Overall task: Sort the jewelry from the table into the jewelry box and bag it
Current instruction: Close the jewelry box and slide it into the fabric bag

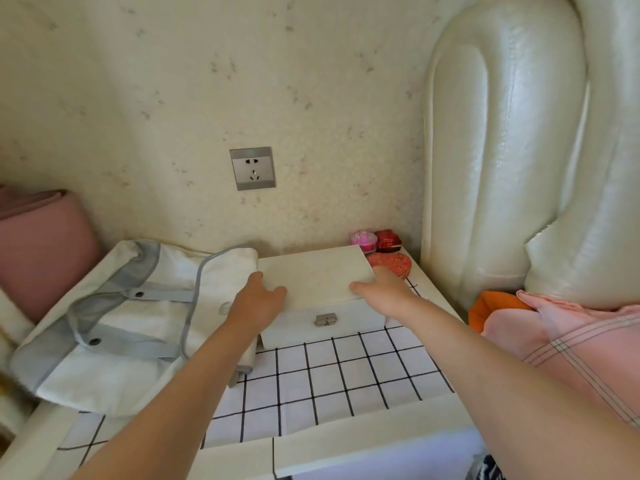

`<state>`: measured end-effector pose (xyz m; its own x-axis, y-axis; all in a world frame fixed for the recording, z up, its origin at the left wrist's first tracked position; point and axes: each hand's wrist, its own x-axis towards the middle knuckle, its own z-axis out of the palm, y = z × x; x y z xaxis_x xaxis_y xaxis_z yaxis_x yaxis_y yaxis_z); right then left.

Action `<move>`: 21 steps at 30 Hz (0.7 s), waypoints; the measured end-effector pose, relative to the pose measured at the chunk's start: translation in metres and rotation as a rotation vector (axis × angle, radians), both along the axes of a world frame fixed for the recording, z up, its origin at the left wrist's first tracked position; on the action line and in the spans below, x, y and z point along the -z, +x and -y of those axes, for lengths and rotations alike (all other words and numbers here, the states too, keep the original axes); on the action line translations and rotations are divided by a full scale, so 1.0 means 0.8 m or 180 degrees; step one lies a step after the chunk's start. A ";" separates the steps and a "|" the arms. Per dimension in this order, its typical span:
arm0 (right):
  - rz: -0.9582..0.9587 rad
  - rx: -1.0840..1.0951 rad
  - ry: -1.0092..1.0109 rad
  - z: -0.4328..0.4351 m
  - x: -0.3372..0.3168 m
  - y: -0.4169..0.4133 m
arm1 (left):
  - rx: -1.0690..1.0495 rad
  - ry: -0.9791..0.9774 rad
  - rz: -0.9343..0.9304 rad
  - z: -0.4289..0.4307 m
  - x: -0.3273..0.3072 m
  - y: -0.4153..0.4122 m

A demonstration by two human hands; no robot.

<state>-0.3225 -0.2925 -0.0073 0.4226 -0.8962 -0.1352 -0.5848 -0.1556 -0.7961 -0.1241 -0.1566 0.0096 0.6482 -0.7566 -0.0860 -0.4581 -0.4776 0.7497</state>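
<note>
- I see the jewelry box [322, 282] at the back middle of the desk [346, 375], long side towards me, clasp [325, 319] facing front. That placement gives both hands equal reach to it.
- The left hand [258, 299] grips the lid's near left corner: thumb on top, fingers wrapped over the side and out of sight.
- The right hand [384, 285] grips the near right corner the same way. I judge that holding both corners keeps the lid level while it is handled.
- I cannot tell whether the lid is fully seated or slightly raised, or whether the clasp is fastened.
- The bag [114, 323] lies flat just left of the box and touches it, probably so the box only needs a short slide in.
- Three small containers, one pink [363, 239] and two red [388, 240] [391, 263], sit behind the box's right corner. No loose jewelry is visible.
- My judgement: sorting is nearly done and bagging remains.
</note>
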 end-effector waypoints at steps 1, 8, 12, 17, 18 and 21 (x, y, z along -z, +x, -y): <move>0.0025 0.0001 -0.0029 -0.001 -0.001 -0.001 | -0.0022 0.0013 0.0015 -0.002 -0.002 -0.003; 0.0092 -0.0044 -0.0154 -0.004 -0.011 -0.035 | 0.0114 0.0160 0.0257 -0.036 0.005 -0.035; -0.0776 -0.0005 -0.1163 -0.027 -0.010 -0.033 | 0.0093 0.0189 0.0923 -0.029 -0.002 -0.026; -0.1304 -0.0330 -0.2112 -0.085 0.002 -0.015 | 0.0604 0.0231 0.1042 0.012 -0.006 -0.009; -0.1290 -0.0248 -0.2013 -0.096 0.007 -0.012 | 0.0754 0.0323 0.1054 0.019 -0.004 -0.006; -0.0994 0.0131 -0.1325 -0.119 0.014 -0.007 | 0.0849 0.0497 0.1148 0.031 -0.001 -0.001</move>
<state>-0.3282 -0.1975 -0.0182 0.3824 -0.9159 0.1222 -0.7968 -0.3938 -0.4583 -0.1251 -0.1817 0.0107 0.4424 -0.8966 -0.0171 -0.7979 -0.4023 0.4488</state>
